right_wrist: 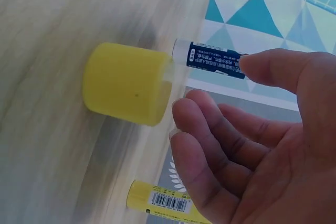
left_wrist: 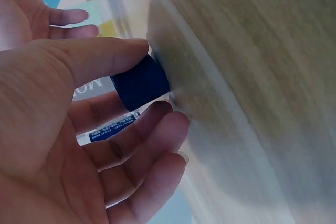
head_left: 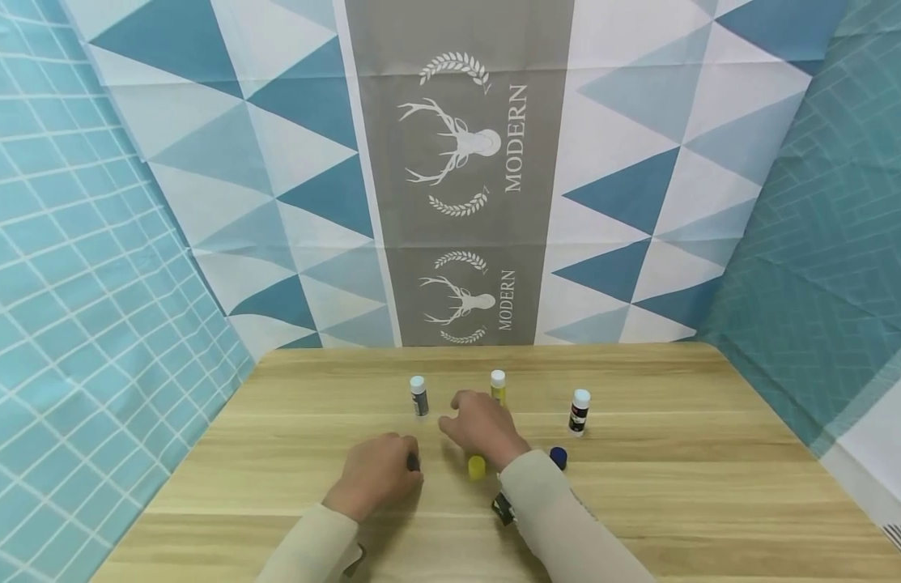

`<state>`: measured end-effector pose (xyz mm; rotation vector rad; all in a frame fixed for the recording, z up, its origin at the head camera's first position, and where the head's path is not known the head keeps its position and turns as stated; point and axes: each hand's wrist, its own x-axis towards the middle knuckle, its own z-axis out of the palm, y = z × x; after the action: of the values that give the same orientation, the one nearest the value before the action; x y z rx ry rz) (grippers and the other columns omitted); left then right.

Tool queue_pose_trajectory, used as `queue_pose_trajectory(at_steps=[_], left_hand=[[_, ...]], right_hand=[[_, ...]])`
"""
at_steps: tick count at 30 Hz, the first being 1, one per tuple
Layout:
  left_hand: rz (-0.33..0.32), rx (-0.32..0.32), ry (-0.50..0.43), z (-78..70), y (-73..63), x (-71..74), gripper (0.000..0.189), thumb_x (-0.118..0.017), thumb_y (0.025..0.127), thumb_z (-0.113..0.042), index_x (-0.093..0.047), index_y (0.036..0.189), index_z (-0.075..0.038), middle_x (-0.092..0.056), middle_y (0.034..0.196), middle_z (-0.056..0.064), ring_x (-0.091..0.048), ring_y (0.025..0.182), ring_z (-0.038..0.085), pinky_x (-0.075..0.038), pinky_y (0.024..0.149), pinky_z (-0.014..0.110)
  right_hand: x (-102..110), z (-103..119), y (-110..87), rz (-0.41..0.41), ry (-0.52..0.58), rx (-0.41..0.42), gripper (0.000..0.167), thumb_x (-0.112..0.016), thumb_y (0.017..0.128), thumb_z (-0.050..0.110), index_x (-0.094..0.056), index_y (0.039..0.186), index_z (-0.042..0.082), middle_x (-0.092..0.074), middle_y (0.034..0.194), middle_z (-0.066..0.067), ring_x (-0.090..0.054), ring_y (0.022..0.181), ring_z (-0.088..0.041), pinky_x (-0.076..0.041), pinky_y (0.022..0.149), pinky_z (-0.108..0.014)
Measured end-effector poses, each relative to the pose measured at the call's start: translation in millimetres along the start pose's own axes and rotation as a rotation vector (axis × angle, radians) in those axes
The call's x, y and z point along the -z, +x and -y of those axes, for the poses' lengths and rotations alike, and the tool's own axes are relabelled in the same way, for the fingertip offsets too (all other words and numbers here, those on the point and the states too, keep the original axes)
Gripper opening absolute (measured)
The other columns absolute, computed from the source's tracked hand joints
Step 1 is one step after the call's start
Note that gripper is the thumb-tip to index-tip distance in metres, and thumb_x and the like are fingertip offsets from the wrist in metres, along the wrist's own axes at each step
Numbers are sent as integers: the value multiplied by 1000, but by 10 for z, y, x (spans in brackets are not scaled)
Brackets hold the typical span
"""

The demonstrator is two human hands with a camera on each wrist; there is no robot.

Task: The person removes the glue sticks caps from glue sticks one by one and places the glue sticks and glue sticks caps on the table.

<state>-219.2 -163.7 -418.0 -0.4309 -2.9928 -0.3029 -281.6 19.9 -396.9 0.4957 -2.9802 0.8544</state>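
My left hand [head_left: 377, 474] pinches a dark blue cap [left_wrist: 140, 83] between thumb and index finger, low over the table; its other fingers are loosely bent. My right hand [head_left: 482, 425] reaches forward, fingers gently curved around nothing. A yellow cap [right_wrist: 126, 84] stands on the table just below that hand. Beyond the hands, a dark-labelled tube like a glue stick [head_left: 419, 397] stands upright, its top white. Partly behind my right hand is a yellow tube [head_left: 498, 387], also white-topped. In the right wrist view, the thumb overlaps the dark-labelled tube [right_wrist: 210, 59]; contact is not evident.
To the right stands another dark-labelled tube [head_left: 578, 413] with a white top. A second dark blue cap [head_left: 558, 458] lies beside my right sleeve [head_left: 559, 502]. The wooden table [head_left: 676, 486] ends at a patterned cloth backdrop [head_left: 297, 162].
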Motion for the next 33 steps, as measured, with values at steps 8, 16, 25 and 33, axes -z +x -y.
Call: queue_pose_trajectory(at_steps=[8,16,25,33], left_hand=[[36,14,-17,-5,26,-17,19,-81,77,-31,-66,80,-19,-58,74,-8,-53,65,11,-45,55,35],[-19,22,-33,51,-17,43,48,-80,74,-59,-70,88,-14,-64,79,-3,-54,62,12,-46,53,35],[-23,148,-82,391,11,440,63,-74,77,-66,-72,107,-11,-70,86,-3,-65,73,14,-51,59,40],[49,171,-109,552,-63,580,60,-72,81,-63,-71,113,-12,-72,95,-1,-66,79,16,-51,64,44]], right_hand=[[112,-42,-103,25,3,-24,45,-64,92,39,-68,122,6,-69,120,-9,-66,88,-23,-52,81,-46],[303,-196,-265,-12,-18,-10,39,-63,94,41,-71,117,10,-71,114,-6,-68,99,-26,-53,77,-44],[465,-490,-465,-2,37,-33,31,-64,96,40,-72,108,12,-71,102,1,-60,79,-12,-51,73,-41],[693,-756,-721,-80,82,-26,22,-62,99,31,-66,83,17,-59,74,7,-51,62,-11,-43,59,-33]])
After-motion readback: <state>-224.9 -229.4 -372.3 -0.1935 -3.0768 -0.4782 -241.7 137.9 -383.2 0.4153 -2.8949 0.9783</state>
